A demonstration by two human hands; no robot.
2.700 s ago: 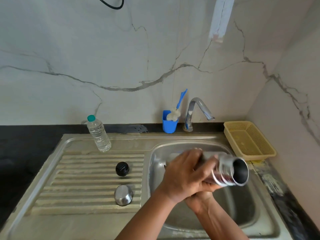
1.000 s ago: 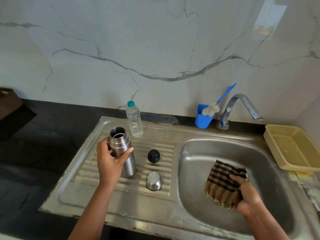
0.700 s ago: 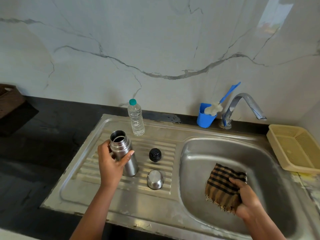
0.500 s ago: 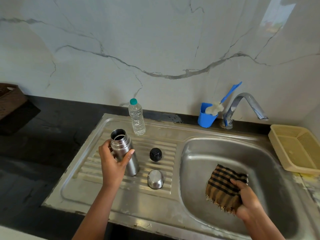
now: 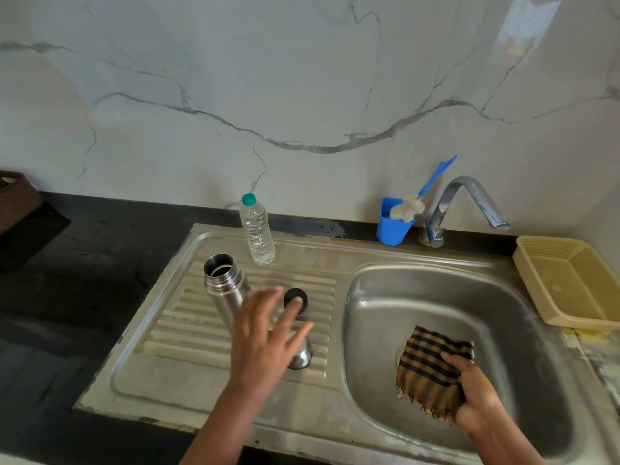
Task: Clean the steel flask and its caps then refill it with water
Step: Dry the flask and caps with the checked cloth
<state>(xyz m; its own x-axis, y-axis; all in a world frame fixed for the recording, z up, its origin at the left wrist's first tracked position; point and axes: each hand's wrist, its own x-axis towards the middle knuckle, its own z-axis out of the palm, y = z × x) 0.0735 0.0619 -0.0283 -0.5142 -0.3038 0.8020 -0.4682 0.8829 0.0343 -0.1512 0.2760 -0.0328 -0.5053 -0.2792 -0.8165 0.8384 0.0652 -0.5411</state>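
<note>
Left hand (image 5: 265,344) hovers with fingers spread over the drainboard (image 5: 188,333), holding nothing, above the steel cap (image 5: 302,355) and the black cap (image 5: 296,299). Right hand (image 5: 476,394) grips a checked cloth (image 5: 429,367) inside the basin (image 5: 379,297). Just left of the left hand, the flask (image 5: 223,283) stands upright and uncapped. A bottle (image 5: 257,230) stands near the drainboard's back edge.

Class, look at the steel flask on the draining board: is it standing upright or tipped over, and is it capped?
Upright and uncapped. The steel flask stands on the ribbed draining board, its open mouth facing up.
</note>
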